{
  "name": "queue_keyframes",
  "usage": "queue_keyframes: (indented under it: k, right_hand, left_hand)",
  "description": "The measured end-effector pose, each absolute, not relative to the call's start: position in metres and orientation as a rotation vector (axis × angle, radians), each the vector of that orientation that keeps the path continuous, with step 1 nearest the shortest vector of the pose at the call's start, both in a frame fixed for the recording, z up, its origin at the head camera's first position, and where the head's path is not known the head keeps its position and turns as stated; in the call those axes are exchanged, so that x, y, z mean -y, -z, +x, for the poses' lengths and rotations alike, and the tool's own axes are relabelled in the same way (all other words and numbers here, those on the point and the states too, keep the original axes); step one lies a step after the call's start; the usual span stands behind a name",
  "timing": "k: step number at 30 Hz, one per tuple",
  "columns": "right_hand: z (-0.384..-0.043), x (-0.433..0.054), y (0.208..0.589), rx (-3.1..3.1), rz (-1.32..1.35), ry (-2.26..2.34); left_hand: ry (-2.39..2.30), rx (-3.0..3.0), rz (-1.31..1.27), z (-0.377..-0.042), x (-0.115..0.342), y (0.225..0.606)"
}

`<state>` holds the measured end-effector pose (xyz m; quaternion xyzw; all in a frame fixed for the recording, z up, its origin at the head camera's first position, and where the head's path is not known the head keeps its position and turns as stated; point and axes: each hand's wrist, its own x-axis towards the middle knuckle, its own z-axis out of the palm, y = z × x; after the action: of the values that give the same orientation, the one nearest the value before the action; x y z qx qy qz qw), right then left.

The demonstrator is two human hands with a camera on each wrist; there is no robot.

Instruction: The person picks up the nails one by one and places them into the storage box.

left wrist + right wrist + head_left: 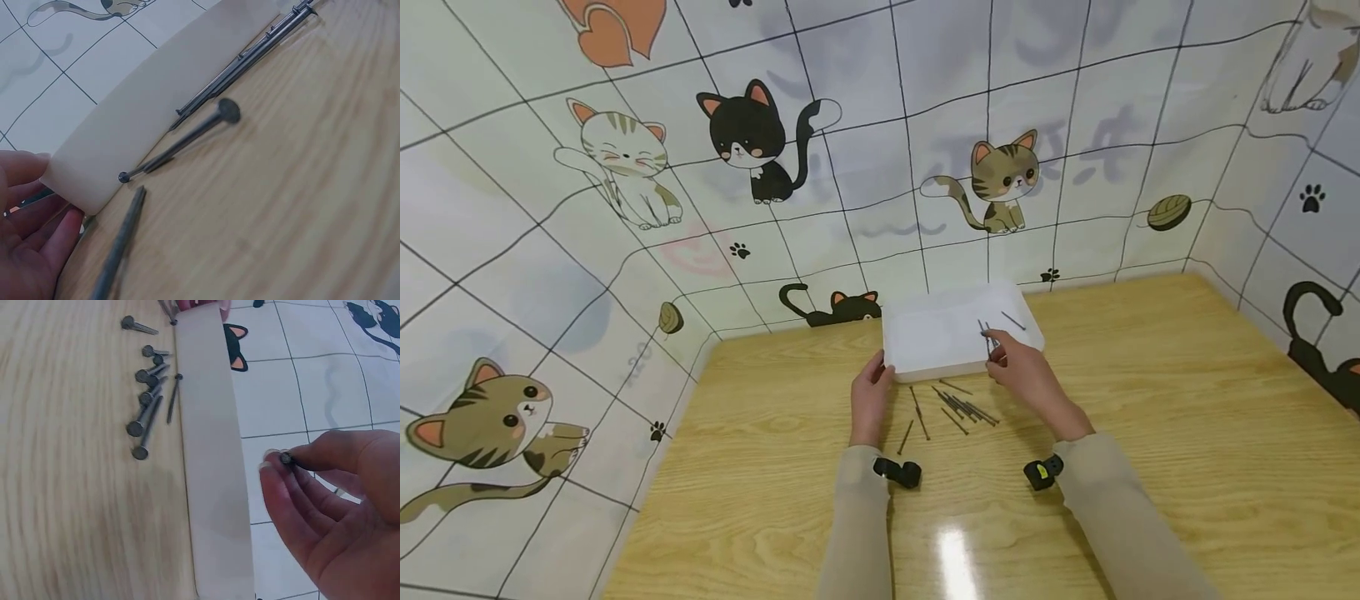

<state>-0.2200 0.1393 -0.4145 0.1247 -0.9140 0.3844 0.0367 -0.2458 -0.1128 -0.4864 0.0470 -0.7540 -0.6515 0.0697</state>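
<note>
A shallow white plastic box [940, 333] stands on the table against the wall. At its front left corner my left hand [869, 402] grips the end of the box, thumb and fingers around the corner. Over the right part of the box my right hand [1028, 379] pinches a nail [286, 458] between thumb and fingertips; its head faces the right wrist camera. A few nails [1013, 321] show within the box, partly hidden by the right hand. Several loose steel nails [962, 406] lie on the table before the box, between my hands. One nail [122, 247] lies close to the left hand.
The wooden table [760, 483] reaches back to walls [880, 150] printed with cats and grid lines. The box's back edge is by the wall. A black band with a small device [898, 472] sits on each wrist.
</note>
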Motion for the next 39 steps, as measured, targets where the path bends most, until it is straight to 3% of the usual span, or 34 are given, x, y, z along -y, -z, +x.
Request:
queue_keyframes:
  k: [11, 21, 39]
  right_hand:
    - [-0.253, -0.138, 0.411, 2.684, 0.309, -1.331]
    - [-0.287, -0.144, 0.407, 2.733, 0.288, -1.195]
    - [-0.32, -0.139, 0.418, 3.168, 0.377, -1.078]
  left_hand:
    - [1.971, 2.254, 0.136, -0.248, 0.11, 0.484]
    - [1.974, 2.236, 0.1, -0.249, 0.107, 0.485]
    - [1.935, 2.247, 0.158, -0.248, 0.112, 0.489]
